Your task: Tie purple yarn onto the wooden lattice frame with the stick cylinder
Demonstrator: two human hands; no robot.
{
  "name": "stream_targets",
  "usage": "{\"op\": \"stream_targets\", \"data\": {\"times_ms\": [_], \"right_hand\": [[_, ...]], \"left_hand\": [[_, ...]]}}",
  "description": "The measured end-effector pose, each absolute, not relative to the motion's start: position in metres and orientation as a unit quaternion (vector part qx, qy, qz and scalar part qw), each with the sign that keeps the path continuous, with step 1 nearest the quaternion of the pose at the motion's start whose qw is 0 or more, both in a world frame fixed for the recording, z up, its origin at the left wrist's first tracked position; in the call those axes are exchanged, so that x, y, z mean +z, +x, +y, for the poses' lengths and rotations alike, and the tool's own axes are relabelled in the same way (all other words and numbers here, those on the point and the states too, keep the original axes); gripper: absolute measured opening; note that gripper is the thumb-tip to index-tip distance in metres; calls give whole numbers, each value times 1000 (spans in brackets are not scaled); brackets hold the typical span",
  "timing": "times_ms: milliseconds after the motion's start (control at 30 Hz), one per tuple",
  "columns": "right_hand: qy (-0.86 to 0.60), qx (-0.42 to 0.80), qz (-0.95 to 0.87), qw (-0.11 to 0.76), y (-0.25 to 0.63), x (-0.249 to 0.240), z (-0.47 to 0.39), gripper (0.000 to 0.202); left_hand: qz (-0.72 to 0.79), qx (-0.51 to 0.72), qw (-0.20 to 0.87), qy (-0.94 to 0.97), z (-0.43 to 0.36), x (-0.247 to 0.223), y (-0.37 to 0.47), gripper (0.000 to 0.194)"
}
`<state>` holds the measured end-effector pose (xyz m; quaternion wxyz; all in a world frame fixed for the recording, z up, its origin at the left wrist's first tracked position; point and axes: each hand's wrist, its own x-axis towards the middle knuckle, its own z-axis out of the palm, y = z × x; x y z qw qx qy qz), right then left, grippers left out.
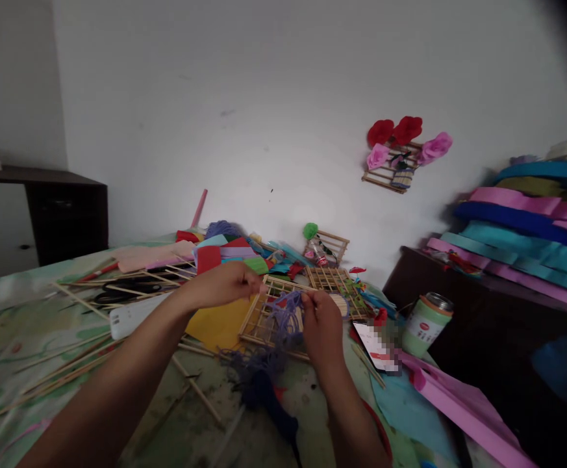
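My right hand (318, 320) is closed, its thumb and fingers pinching a tangled bunch of purple yarn (286, 315). The yarn hangs in loops in front of a wooden stick lattice (251, 325). To the left and slightly higher, my left hand (229, 285) has its fingertips pressed together. Whatever those fingertips hold, if anything, is too fine to make out. More loose yarn trails down to a dark blue tool shaped like a glue gun (268, 400) on the table. Yellow paper (219, 325) lies under my left hand.
Thin wooden sticks (59, 377), a white power strip-like object (134, 318) and coloured paper (222, 253) cover the left side. At right are a phone (373, 344), a green jar (427, 325) and pink paper rolls (468, 409). A flower-decorated stick frame (390, 169) hangs on the wall.
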<state>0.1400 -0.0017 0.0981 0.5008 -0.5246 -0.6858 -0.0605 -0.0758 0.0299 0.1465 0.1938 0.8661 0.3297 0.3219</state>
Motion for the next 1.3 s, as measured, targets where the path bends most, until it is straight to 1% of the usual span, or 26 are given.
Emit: {"op": "stream_targets", "data": {"times_ms": [67, 133, 200, 300, 433, 567, 733, 933, 1133, 1300], "right_hand": [[-509, -71, -693, 506, 138, 97, -1, 24], [-495, -80, -699, 509, 137, 96, 0, 24], [-485, -85, -707, 508, 135, 95, 0, 24], [-476, -83, -716, 503, 133, 96, -2, 23], [-477, -83, -725, 490, 131, 99, -4, 24], [-485, -102, -727, 476, 130, 99, -6, 24], [-497, -129, -728, 454, 129, 99, -7, 25], [-504, -136, -718, 460, 129, 97, -7, 25], [-517, -187, -713, 436, 136, 99, -7, 21], [-534, -162, -687, 464, 141, 104, -7, 19]], "left_hand": [[412, 380, 173, 810, 37, 140, -69, 32], [415, 418, 179, 788, 40, 135, -59, 27], [385, 433, 200, 790, 39, 131, -48, 25], [362, 417, 225, 803, 33, 127, -34, 23], [363, 398, 212, 815, 26, 126, -23, 20], [360, 408, 212, 811, 23, 125, -19, 21], [355, 414, 179, 819, 24, 122, -18, 20], [363, 391, 147, 833, 22, 120, -12, 22], [418, 392, 91, 815, 27, 121, -17, 20], [440, 394, 100, 801, 42, 121, -30, 16]]}}
